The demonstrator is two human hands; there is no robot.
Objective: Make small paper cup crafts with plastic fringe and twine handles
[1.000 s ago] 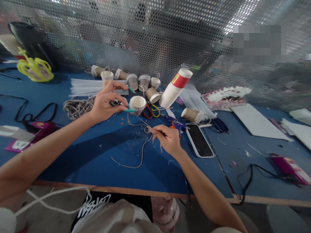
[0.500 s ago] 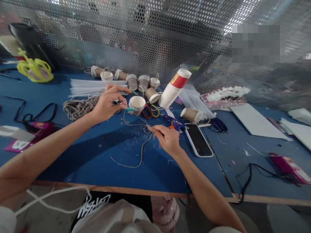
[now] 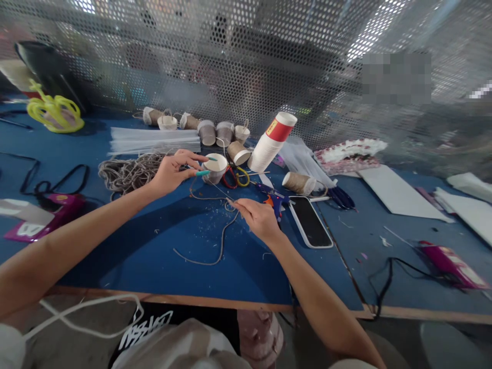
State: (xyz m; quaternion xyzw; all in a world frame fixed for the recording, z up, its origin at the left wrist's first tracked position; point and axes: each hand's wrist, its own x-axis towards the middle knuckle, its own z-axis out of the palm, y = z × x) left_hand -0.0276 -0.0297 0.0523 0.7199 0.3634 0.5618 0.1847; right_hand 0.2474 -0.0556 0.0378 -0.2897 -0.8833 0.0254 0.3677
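Observation:
A white paper cup [image 3: 215, 165], its outside partly wrapped in grey cord, stands at mid-table. My left hand [image 3: 177, 170] is at its left side, thumb against the outer wall and a finger over the rim, pinching the edge; long green nails show. To the front right, my right hand [image 3: 255, 215] has thumb and fingers pressed together on the grey cord [image 3: 223, 241]. A thin taut strand runs between the cup and these fingertips. The cord's loose end curls across the blue table toward me. Scissors [image 3: 241, 177] with red and yellow handles lie just right of the cup.
A stack of paper cups [image 3: 265, 151] leans behind, near several cord-wrapped cups [image 3: 207, 132]. A grey cord bundle [image 3: 128, 171] lies left, by white strips [image 3: 154, 139]. On the right are a blue glue gun [image 3: 271, 193], a phone [image 3: 310, 221] and white board [image 3: 403, 192].
My left thumb and finger have come down and closed on the cup's rim. My right hand stays at the cord, almost unmoved. The view has shifted slightly.

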